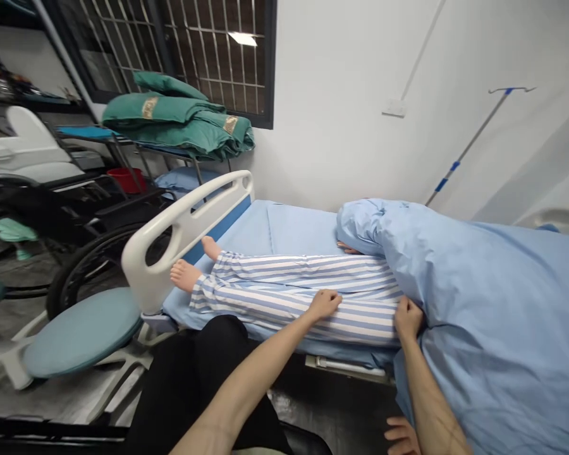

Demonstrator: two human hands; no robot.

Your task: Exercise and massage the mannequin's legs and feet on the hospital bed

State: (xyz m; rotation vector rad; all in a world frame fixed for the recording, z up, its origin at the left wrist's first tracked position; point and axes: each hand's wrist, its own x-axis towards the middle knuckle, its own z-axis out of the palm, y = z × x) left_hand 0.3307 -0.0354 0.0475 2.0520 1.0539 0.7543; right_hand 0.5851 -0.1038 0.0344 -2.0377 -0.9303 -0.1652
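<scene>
Striped trousers (pixel 284 270) are found on the bed (pixel 298 224), worn by a person laid flat, legs straight, bare feet (pixel 186 275) at the footboard (pixel 189 224). Left hand (pixel 325 305) is rested on the near leg, around mid-length, fingers curled to a loose fist; whether cloth is pinched can't be told. Right hand (pixel 409 318) is also balled up, set where trousers meet quilt (pixel 478 278); fingertips are hidden, so a grip on either cloth can't be confirmed. Legs are left uncovered because the quilt is bunched from the thighs up; near edge is hung over the bedside. Fingers (pixel 348 248) are seen poking out at the quilt's far edge, presumably the lying person's. Another hand (pixel 402 436), part-open, is cut off at bottom; owner not clear. Footboard is probably there to stop bedding sliding off. Green bedding (pixel 180 126) is piled on a rack (pixel 164 151), likely stored clear of the floor. Red bucket (pixel 128 181) is kept below; contents not visible. Wheelchair (pixel 76 202) is parked beyond the footboard. IV pole (pixel 471 142) is stood by the wall, nothing hung on its hooks.
</scene>
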